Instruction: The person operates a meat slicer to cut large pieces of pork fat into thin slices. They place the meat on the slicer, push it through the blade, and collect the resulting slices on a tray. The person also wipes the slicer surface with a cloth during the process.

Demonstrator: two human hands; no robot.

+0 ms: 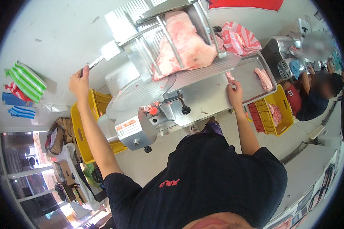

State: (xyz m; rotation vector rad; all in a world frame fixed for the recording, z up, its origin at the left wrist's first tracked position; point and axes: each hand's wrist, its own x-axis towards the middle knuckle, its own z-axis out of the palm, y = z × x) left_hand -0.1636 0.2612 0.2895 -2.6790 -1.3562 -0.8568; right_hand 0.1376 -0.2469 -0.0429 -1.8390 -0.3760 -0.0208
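A metal meat slicer (139,93) stands in front of me with its round blade plate and sliding carriage. On the carriage a large slab of pale pink raw meat (187,42) lies under metal bars. At the far left my left hand (80,82) is closed round the end of the carriage handle (97,61). My right hand (235,91) is at the slicer's right side, its fingers pinched on a small meat slice (229,76). Beside it a metal tray (252,86) bears a stack of meat slices (263,79).
A red-and-white striped bag (239,38) lies behind the tray. Yellow crates stand below, one (288,122) holding meat at right, another (78,133) at left. A co-worker (313,99) is at another machine (283,49) on the right. Striped bags (26,82) hang on the left wall.
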